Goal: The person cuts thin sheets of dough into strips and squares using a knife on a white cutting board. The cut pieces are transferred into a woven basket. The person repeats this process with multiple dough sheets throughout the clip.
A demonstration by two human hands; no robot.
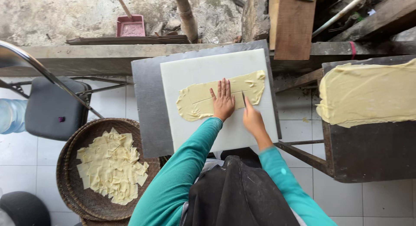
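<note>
Head view shows me my left hand (pixel 223 100) flat on the dough strip (pixel 197 102) on the white board (pixel 225 135), right hand (pixel 252 118) gripping a knife (pixel 244 99) mid-strip, one lengthwise cut made, cut squares (pixel 112 165) already in the basket (pixel 69 135).

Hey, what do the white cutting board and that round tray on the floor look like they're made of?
The cutting board looks like plastic: matte off-white, smooth, with rounded corners, though the look alone cannot confirm it. The left hand presses flat on the pale dough sheet lying on it. The round tray appears to be woven bamboo or rattan: brown, with a fine weave and a thick coiled rim.
</note>
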